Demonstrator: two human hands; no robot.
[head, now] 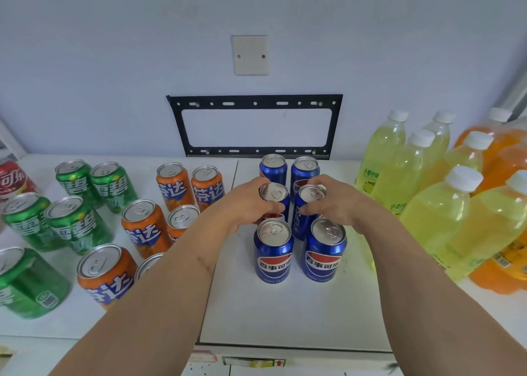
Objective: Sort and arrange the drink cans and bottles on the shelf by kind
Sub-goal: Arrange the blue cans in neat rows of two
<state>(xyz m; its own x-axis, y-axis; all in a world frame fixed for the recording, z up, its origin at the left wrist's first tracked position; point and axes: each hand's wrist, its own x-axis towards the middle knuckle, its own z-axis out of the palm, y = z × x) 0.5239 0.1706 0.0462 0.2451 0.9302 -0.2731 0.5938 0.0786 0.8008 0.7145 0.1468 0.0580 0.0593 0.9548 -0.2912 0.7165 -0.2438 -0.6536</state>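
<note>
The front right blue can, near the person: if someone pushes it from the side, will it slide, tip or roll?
The front right blue can stands upright on the smooth white shelf top, so a low push would probably slide it. A push near its rim might tip it, since it is taller than wide. Once on its side, the round body would likely roll.

Glossy metal cans [273, 250] — translucent plastic bottles [436, 213]
</note>
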